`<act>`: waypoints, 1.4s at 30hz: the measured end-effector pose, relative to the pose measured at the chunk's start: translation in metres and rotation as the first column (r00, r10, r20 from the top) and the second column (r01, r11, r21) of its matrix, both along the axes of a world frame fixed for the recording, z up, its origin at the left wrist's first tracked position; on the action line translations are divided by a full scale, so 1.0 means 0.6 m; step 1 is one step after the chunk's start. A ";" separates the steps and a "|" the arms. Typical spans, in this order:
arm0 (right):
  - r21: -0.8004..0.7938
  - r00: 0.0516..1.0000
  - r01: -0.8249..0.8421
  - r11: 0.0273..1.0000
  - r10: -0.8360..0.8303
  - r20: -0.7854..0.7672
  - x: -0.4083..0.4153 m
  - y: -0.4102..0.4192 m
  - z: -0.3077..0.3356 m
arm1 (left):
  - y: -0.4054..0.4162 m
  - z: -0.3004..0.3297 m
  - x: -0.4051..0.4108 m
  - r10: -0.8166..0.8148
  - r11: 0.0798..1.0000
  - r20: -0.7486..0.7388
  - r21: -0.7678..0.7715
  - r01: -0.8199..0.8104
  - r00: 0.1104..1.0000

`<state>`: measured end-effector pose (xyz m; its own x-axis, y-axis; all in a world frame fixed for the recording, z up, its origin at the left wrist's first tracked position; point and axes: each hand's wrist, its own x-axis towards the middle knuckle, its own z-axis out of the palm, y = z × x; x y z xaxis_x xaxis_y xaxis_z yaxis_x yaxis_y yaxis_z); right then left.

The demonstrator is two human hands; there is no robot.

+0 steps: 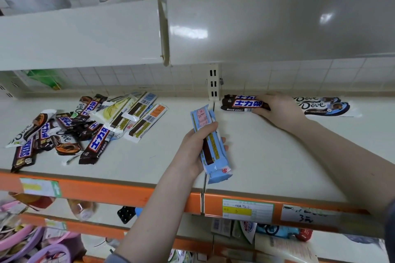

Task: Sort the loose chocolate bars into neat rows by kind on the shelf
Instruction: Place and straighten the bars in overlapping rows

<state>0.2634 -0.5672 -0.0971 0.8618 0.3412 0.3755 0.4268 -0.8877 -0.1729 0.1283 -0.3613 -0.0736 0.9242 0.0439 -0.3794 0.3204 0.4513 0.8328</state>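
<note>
Head view: L hand (193,151) is raised over the middle of the shelf (267,156), fingers (208,131) curled and clamped round a pale-blue bar (210,145), w/ a second blue wrapper seemingly tucked behind it; the bar stands nearly upright, lower end over the shelf's front edge. R hand (280,110) reaches to the back of the shelf's right section, fingers wrapped over the right end of the stacked Snickers bars (243,103), which lie flat, lengthwise along the back wall, just right of the slotted upright post (213,83). Dove bars (320,105) lie flat just beyond the R hand, also along the back, approx. two overlapping. Loose pile (85,126) sits on the left section: dark Snickers, white and brown Dove wrappers, a yellow-white pack, and several white bars w/ barcodes up, all crossed over each other. Orange price rail (128,193) runs along the shelf front w/ paper tags. Lower shelf shows pink and purple hoops (32,245), bottom left.
</note>
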 end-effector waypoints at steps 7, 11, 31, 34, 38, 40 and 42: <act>0.056 0.995 0.002 0.998 0.003 -0.098 -0.002 0.002 0.009 | 0.000 0.001 -0.001 -0.008 1.000 -0.003 0.000 0.008 1.000; 0.059 0.995 -0.008 0.998 0.014 -0.094 -0.003 0.001 0.009 | -0.002 0.001 -0.001 -0.011 1.000 0.000 0.006 0.011 1.000; 0.490 0.967 0.083 0.868 0.050 -0.251 -0.126 -0.041 0.078 | -0.005 0.025 0.019 -0.322 0.888 0.095 0.374 0.267 0.942; 0.662 0.926 0.154 0.734 0.126 -0.355 -0.137 -0.056 0.086 | -0.037 0.037 0.022 -0.466 0.778 0.039 0.495 0.388 0.884; 0.718 0.872 0.112 0.687 0.278 -0.402 -0.152 -0.095 0.092 | -0.105 0.038 0.021 -0.544 0.705 -0.006 0.538 0.461 0.839; 0.710 0.842 0.078 0.700 0.336 -0.423 -0.154 -0.127 0.093 | -0.148 0.037 0.021 -0.542 0.706 -0.008 0.538 0.461 0.840; 0.724 0.807 0.079 0.685 0.382 -0.450 -0.152 -0.169 0.092 | -0.199 0.034 0.023 -0.533 0.728 0.009 0.515 0.453 0.846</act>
